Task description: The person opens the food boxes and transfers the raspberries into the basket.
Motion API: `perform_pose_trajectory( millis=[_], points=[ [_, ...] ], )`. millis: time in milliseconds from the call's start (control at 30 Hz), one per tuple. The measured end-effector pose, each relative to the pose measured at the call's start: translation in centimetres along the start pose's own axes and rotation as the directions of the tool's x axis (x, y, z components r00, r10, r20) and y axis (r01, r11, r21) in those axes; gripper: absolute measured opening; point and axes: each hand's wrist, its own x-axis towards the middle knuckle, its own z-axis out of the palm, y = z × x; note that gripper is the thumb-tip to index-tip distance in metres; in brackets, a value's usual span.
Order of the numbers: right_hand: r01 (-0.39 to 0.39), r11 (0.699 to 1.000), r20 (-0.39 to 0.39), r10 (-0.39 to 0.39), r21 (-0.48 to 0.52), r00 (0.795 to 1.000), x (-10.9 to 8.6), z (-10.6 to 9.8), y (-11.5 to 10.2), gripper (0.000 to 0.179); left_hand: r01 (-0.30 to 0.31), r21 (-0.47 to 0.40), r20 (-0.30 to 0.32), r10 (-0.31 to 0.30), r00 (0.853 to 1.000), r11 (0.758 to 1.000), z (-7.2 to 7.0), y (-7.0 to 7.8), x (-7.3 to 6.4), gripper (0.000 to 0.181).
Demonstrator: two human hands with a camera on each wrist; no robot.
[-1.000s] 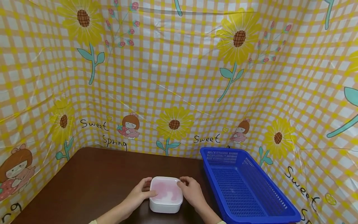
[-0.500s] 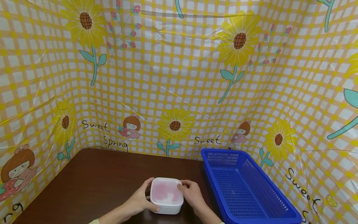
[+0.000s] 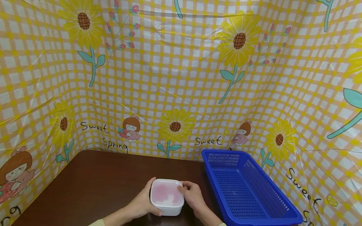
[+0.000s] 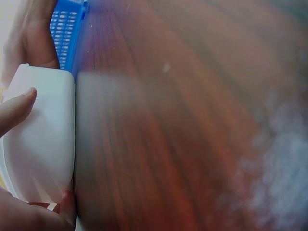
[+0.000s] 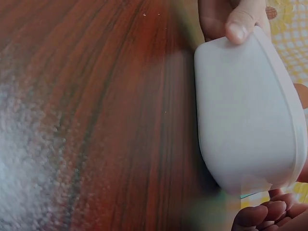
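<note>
A white square food container (image 3: 171,211) stands on the dark table, its frosted lid (image 3: 167,193) on top with pink showing on it or through it. My left hand (image 3: 141,201) grips the container's left side, thumb round the front corner and fingers toward the far corner. On the right, my right hand (image 3: 193,195) has its thumb on the lid's edge and its fingers curled beside the far right corner, pinching there. In the right wrist view the pale side wall (image 5: 245,115) fills the middle, and the left thumb (image 5: 237,30) presses on it. The fingers behind the container are partly hidden.
A blue perforated plastic basket (image 3: 210,179) stands close to the right of my right hand. The brown wooden tabletop (image 3: 99,185) stretches left and behind the container. A yellow checked cloth with sunflowers (image 3: 175,78) hangs round the back and sides.
My left hand has shifted its thumb from the lid down to the container's front corner. The right hand keeps its place at the far right corner.
</note>
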Motion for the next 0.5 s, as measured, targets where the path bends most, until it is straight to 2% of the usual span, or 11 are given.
perform_pose_trajectory(
  millis=[300, 500],
  points=[
    [0.005, 1.0, -0.047, -0.006, -0.016, 0.999, 0.01, 0.11, -0.04, 0.032, 0.01, -0.05, 0.006, -0.009, 1.0, 0.999, 0.18, -0.15, 0.03, 0.136],
    [0.006, 1.0, -0.047, -0.007, -0.021, 0.999, 0.04, 0.25, 0.24, 0.03, 0.022, -0.035, -0.006, -0.023, 1.0, 0.999, 0.25, -0.3, -0.18, 0.131]
  ],
)
